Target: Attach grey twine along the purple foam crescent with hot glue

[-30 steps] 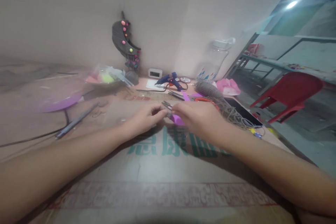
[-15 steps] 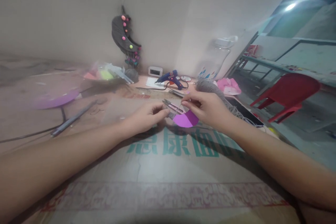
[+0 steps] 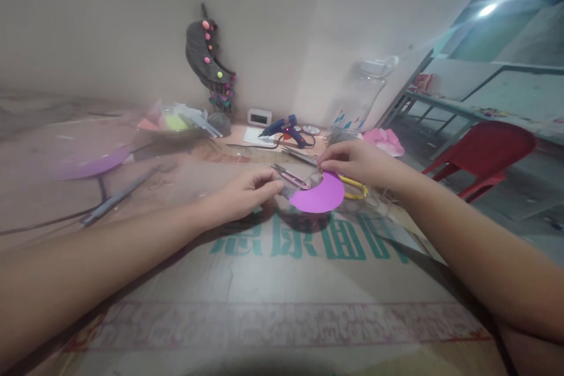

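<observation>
My left hand (image 3: 247, 192) rests on the cardboard sheet (image 3: 282, 282), its fingertips pinched on the left tip of a purple crescent-shaped paper piece (image 3: 319, 195). My right hand (image 3: 352, 163) hovers just behind the purple piece. Its thumb and forefinger are pinched on something thin and pale that I cannot make out. A small pair of thread snips (image 3: 288, 176) lies between the two hands. Yellow-handled scissors (image 3: 355, 189) lie under my right hand.
A blue glue gun (image 3: 282, 127), a small white clock (image 3: 259, 117), a clear jar (image 3: 363, 97) and a pink item (image 3: 384, 140) stand at the back. A dark crescent ornament (image 3: 206, 61) hangs on the wall. A purple disc (image 3: 90, 164) lies left; a red chair (image 3: 484, 153) stands right.
My right hand has drawn away from the left, up and to the right. It has uncovered more of the purple piece and the yellow scissors. The left hand has hardly moved.
</observation>
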A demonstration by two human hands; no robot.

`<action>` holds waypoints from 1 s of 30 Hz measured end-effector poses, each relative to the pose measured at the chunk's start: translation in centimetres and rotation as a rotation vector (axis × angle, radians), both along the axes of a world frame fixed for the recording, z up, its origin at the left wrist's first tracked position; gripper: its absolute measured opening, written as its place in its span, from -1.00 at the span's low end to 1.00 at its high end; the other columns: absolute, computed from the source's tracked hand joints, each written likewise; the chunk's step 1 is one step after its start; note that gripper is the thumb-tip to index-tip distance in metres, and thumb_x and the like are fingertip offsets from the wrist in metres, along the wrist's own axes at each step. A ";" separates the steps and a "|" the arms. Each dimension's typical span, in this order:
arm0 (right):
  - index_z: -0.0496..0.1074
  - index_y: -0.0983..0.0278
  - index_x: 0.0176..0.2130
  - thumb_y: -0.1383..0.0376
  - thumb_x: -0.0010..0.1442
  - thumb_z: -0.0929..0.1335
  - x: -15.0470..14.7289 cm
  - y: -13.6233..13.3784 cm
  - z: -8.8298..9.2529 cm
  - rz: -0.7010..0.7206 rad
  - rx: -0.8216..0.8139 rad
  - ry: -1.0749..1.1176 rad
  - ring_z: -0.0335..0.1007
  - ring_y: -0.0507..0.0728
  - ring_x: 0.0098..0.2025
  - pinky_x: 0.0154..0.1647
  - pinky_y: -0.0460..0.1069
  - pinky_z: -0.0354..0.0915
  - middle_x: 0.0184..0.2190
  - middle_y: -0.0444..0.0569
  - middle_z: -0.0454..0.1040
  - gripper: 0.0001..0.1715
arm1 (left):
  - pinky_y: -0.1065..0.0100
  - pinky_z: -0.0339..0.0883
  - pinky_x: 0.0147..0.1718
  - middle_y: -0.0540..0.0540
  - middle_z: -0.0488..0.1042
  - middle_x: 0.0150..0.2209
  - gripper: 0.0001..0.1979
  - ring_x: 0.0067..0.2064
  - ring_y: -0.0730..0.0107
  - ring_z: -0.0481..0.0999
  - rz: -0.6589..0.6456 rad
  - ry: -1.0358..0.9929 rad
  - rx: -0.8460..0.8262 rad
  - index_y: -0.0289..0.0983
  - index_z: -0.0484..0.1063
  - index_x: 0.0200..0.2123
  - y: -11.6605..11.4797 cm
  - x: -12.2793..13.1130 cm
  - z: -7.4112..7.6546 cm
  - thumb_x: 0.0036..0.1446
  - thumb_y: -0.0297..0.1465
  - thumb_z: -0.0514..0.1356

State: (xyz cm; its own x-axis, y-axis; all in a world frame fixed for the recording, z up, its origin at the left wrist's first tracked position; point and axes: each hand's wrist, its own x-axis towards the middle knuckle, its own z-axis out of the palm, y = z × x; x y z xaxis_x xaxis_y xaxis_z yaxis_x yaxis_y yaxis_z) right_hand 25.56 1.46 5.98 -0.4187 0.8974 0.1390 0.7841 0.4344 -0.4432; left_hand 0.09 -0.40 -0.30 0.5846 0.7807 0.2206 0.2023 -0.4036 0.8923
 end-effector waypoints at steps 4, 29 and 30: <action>0.53 0.24 -0.34 0.14 0.09 0.36 0.5 0.6 -0.2 -0.016 -0.057 0.006 0.44 0.09 -0.36 -0.34 -0.03 0.27 -0.39 -0.11 0.57 -0.75 | 0.44 0.20 -0.49 0.01 0.39 -0.55 -0.74 -0.51 0.45 0.36 -0.019 0.013 -0.010 -0.26 0.36 -0.47 -0.1 -0.1 0.0 0.19 -0.26 0.07; 0.55 0.31 -0.31 0.15 0.09 0.36 0.0 1.8 -4.0 -0.039 0.216 0.156 0.39 0.25 -0.11 -0.02 0.14 0.26 -0.21 0.06 0.53 -0.70 | 0.43 0.18 -0.48 -0.01 0.36 -0.56 -0.70 -0.49 0.43 0.32 -0.032 0.003 -0.125 -0.24 0.36 -0.55 0.0 0.1 0.2 0.14 -0.22 0.10; 0.56 0.29 -0.27 0.18 0.10 0.35 -0.3 1.5 -4.1 0.009 0.280 0.140 0.35 0.27 -0.01 0.07 0.17 0.20 -0.14 0.08 0.51 -0.72 | 0.44 0.16 -0.50 0.00 0.35 -0.57 -0.71 -0.51 0.45 0.31 -0.006 -0.009 -0.128 -0.25 0.35 -0.56 0.0 0.2 0.2 0.14 -0.24 0.10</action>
